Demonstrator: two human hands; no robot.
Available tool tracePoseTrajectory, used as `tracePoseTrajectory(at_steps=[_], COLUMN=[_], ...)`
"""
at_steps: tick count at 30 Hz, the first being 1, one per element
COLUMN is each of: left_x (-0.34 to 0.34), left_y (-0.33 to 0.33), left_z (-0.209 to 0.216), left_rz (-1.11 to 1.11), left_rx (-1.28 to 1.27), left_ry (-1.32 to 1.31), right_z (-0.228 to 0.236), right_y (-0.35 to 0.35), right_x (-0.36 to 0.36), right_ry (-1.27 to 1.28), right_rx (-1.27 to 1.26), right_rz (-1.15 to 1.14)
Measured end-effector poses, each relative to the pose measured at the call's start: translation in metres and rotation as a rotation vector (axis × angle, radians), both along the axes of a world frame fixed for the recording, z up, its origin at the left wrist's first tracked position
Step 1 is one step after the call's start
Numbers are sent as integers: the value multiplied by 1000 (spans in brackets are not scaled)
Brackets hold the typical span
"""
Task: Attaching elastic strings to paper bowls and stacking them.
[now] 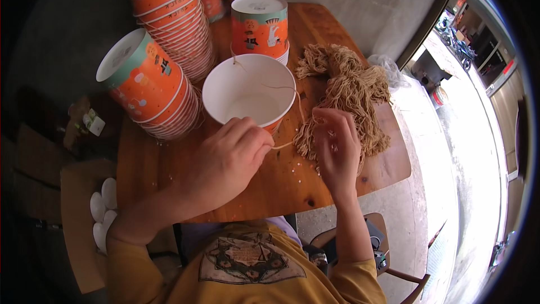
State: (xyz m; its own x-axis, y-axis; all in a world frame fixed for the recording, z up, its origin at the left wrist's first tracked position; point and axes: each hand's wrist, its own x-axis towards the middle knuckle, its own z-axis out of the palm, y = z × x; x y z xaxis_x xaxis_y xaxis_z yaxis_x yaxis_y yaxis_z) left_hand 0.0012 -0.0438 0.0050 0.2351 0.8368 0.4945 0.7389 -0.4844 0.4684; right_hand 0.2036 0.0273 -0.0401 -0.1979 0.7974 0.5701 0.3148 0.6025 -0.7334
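A white-lined paper bucket [247, 91] with an orange outside stands upright on the table in front of me. A thin tan string [302, 107] passes over its right rim, with one loose end inside. Another short bit of string [238, 63] shows at the far rim. Beside the near rim, my left hand [233, 155] is closed, pinching a length of the string between thumb and fingers. My right hand [338, 143] is raised just right of the bucket, in front of a heap of tan strings [351, 87]. Its fingers are loosely bent and apart, and I see nothing held in them.
Stacked orange buckets [152, 87] stand upside down at left, with a taller stack [171, 17] behind. Another inverted stack [260, 25] is beyond the bucket. The wooden table [270, 186] carries small white specks. A cardboard box [81, 219] with white round pieces sits lower left.
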Motion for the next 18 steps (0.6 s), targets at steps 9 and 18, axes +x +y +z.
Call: tracePoseTrajectory(at_steps=[9,18], left_x=[0,-29], left_y=[0,45], left_z=[-18,-16], left_rz=[-49,-101], left_rx=[94,-318], left_ry=[198,-103], right_z=[-18,-43], right_y=[-30,-20], right_x=[-20,-21], right_ry=[180,83], right_rx=[-445,-313], right_rz=[367,127])
